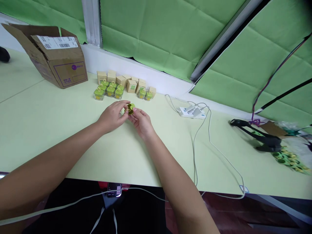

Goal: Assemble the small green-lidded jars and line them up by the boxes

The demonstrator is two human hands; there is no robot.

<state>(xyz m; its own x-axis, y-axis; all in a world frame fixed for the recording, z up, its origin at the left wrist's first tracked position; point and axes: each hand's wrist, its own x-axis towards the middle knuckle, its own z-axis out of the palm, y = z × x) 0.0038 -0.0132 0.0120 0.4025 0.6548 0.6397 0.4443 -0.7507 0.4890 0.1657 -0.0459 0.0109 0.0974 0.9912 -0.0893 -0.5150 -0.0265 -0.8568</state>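
Both hands meet over the table, in front of several small clear boxes with green lids (110, 90). Between the thumb and fingers of my right hand (143, 123) is a small olive-green lid (132, 106), its hollow side turned partly toward me. My left hand (112, 116) is curled in a pinch against the lid's left side. Something small and yellowish shows at its fingertips, too small to name. Two more green-lidded boxes (145, 94) stand just beyond my right hand. Behind them is a row of small tan cartons (132, 85), some with a green window.
A large open cardboard box (69, 70) stands at the back left. A white power strip (191, 112) with plugs and loose cables lies to the right. Farther right are a black stand-like object (258, 135) and several green-yellow pieces (290, 160). A lit phone (114, 189) is below the table's edge.
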